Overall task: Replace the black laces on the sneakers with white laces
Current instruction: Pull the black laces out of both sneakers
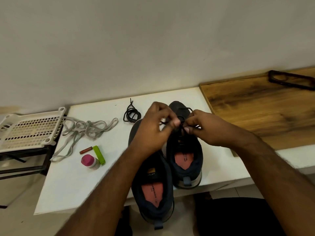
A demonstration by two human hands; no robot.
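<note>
Both hands, the left hand (156, 124) and right hand (202, 128), pinched the black lace (181, 124) over the right-hand sneaker (185, 150), lying along 12–6 o'clock, while the white laces (85, 130) waited on the surface (76, 184) toward 9 o'clock, nearer the left hand.

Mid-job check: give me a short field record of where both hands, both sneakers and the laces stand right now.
left hand: pinches the black lace on the right-side sneaker
right hand: pinches the same lace from the other side
right-side dark sneaker: black lace still threaded
left-side dark sneaker: nearer the table edge; lacing hidden behind the left arm
loose coiled black lace: on the white table, beyond the sneakers
pale flat laces: tangled pile, left of the sneakers, untouched
</note>
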